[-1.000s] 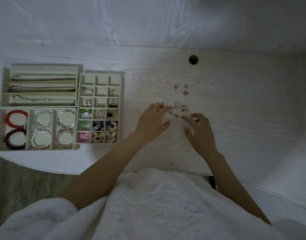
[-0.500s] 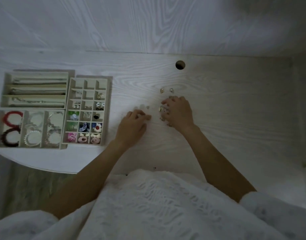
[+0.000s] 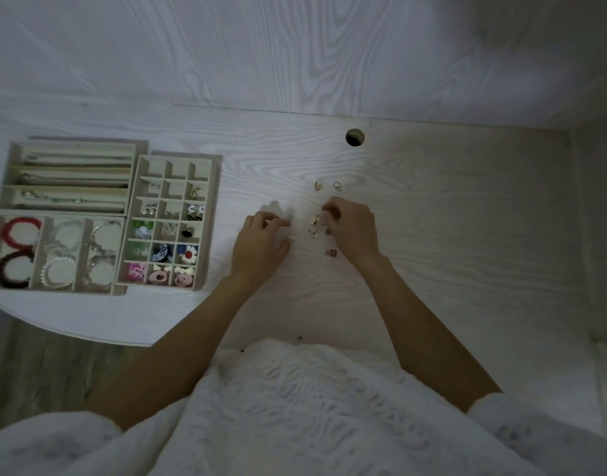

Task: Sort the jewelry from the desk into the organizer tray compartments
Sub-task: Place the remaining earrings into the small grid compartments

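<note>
Right fingers (image 3: 329,211) just beside loose earrings (image 3: 315,225) on desk (image 3: 432,235)

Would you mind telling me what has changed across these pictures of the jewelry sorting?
The left hand drew back leftward from the loose earrings, its fingertips now at a small piece beside the cluster. The right hand moved forward over the cluster, fingers curled among the pieces. The organizer tray and its contents look unchanged; whether either hand holds anything is unclear.
</note>
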`<state>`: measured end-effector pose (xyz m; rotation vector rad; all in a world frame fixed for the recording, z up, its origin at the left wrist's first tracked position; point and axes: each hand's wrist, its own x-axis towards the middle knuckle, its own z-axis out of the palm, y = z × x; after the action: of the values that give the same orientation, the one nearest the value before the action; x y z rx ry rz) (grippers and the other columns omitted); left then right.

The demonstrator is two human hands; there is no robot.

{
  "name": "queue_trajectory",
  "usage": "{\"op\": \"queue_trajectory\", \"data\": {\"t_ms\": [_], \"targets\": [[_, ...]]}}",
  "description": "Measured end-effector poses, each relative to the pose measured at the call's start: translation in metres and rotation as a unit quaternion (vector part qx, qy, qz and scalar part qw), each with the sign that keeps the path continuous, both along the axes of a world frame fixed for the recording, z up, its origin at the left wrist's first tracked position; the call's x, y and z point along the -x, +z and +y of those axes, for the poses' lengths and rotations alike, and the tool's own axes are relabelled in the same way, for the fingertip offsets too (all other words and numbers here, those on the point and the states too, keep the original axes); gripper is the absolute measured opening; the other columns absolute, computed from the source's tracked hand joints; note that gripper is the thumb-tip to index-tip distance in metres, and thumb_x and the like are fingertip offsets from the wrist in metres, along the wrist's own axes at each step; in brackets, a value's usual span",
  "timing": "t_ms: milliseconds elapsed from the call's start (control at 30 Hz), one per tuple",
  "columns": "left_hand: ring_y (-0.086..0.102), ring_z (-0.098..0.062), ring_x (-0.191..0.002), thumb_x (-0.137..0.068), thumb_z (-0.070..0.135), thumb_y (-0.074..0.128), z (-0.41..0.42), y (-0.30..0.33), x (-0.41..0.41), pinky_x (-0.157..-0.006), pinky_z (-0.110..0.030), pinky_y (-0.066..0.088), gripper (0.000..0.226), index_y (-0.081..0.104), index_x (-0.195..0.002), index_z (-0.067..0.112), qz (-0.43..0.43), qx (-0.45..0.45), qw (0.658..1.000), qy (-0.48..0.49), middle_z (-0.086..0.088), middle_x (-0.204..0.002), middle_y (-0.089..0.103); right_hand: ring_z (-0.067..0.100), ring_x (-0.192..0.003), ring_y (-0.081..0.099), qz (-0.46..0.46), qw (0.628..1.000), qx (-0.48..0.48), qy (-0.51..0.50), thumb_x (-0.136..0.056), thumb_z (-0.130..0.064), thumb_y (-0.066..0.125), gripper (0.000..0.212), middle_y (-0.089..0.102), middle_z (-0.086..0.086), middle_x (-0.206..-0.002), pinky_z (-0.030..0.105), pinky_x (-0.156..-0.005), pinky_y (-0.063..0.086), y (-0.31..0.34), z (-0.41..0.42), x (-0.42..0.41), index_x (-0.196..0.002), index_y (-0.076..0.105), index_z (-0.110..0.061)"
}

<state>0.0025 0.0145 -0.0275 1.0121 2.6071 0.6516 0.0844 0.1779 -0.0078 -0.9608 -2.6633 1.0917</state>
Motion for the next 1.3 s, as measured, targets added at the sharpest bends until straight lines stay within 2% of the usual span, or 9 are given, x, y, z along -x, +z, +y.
{"op": "queue_trajectory", "data": {"t_ms": [133,200,300,433,667,833,1033,1133,1300], "targets": [[0.048,-0.020,-0.108,-0.086,0.023,0.068,0.011,0.008,-0.001,-0.087,-0.025,0.041,0.037,0.061,-0.121,0.015,-0.053,-0.029,0.998,-0.002,-0.007,-0.119,0.055,0.013,-0.073,0.065,0.043,0.997,0.037,-0.052,-0.090,-0.010,0.058,0.013,0.070,0.003,-0.081,0.033,-0.073,0.055,0.009,0.004,-0.005,-0.098,0.069,-0.009],[0.051,-0.011,-0.107,-0.087,0.025,0.068,0.020,0.019,-0.001,-0.087,-0.020,0.042,0.042,0.057,-0.126,0.018,-0.138,-0.074,0.988,0.000,0.000,-0.121,0.056,0.012,-0.070,0.067,0.077,0.982,0.146,-0.092,-0.089,-0.008,0.061,0.011,0.069,0.003,-0.078,0.034,-0.067,0.058,0.025,0.003,-0.005,-0.096,0.068,-0.009],[0.054,-0.002,-0.112,-0.089,0.021,0.065,0.023,0.040,0.000,-0.092,-0.017,0.044,0.046,0.050,-0.132,0.020,-0.308,-0.145,0.940,0.004,0.010,-0.120,0.058,0.016,-0.071,0.070,0.135,0.945,0.277,-0.113,-0.087,-0.006,0.064,0.010,0.069,0.009,-0.084,0.031,-0.064,0.058,0.052,-0.006,-0.005,-0.097,0.067,-0.007],[0.063,-0.001,-0.096,-0.093,0.013,0.058,0.002,0.063,0.003,-0.083,-0.016,0.048,0.024,0.059,-0.116,0.021,-0.372,-0.223,0.901,0.025,0.005,-0.102,0.067,0.018,-0.072,0.071,0.161,0.940,0.287,-0.087,-0.087,-0.005,0.065,0.010,0.068,0.009,-0.089,0.029,-0.063,0.058,0.072,-0.025,0.001,-0.097,0.067,-0.007],[0.065,0.001,-0.084,-0.090,0.012,0.062,-0.064,0.064,0.024,-0.077,-0.013,0.047,0.016,0.070,-0.097,0.000,-0.336,-0.272,0.886,0.168,0.004,-0.092,0.070,0.018,-0.078,0.069,0.128,0.941,0.313,-0.023,-0.085,0.002,0.064,0.012,0.067,0.005,-0.086,0.023,-0.066,0.055,0.067,-0.068,0.030,-0.093,0.067,-0.006],[0.067,-0.004,-0.081,-0.087,0.020,0.068,-0.119,0.051,0.069,-0.073,-0.017,0.050,0.011,0.073,-0.096,0.015,-0.249,-0.246,0.893,0.281,0.002,-0.088,0.072,0.016,-0.083,0.068,0.049,0.956,0.283,0.062,-0.080,0.001,0.070,0.015,0.064,0.004,-0.099,0.021,-0.073,0.055,0.047,-0.126,0.079,-0.094,0.069,-0.005],[0.066,-0.007,-0.083,-0.089,0.026,0.066,-0.149,0.043,0.146,-0.075,-0.023,0.052,0.015,0.073,-0.098,0.017,-0.164,-0.169,0.942,0.241,0.003,-0.090,0.073,0.025,-0.079,0.061,0.068,0.984,0.082,0.146,-0.080,-0.005,0.068,0.008,0.070,0.013,-0.079,0.033,-0.076,0.048,0.028,-0.178,0.159,-0.077,0.075,-0.002],[0.065,-0.011,-0.085,-0.090,0.024,0.064,-0.148,0.041,0.180,-0.073,-0.016,0.045,0.016,0.072,-0.101,0.015,-0.109,-0.125,0.961,0.222,-0.001,-0.095,0.072,0.022,-0.081,0.059,0.042,0.989,0.096,0.103,-0.081,-0.006,0.065,0.008,0.070,0.009,-0.081,0.041,-0.077,0.050,0.021,-0.188,0.191,-0.079,0.073,-0.005],[0.066,-0.020,-0.095,-0.088,0.018,0.066,-0.141,0.038,0.201,-0.086,-0.021,0.047,0.026,0.069,-0.113,0.011,-0.077,-0.077,0.979,0.173,-0.008,-0.107,0.071,0.017,-0.083,0.062,-0.005,0.993,0.107,0.054,-0.086,-0.013,0.066,0.011,0.069,0.007,-0.092,0.033,-0.080,0.053,0.017,-0.187,0.216,-0.094,0.070,-0.007]]}}
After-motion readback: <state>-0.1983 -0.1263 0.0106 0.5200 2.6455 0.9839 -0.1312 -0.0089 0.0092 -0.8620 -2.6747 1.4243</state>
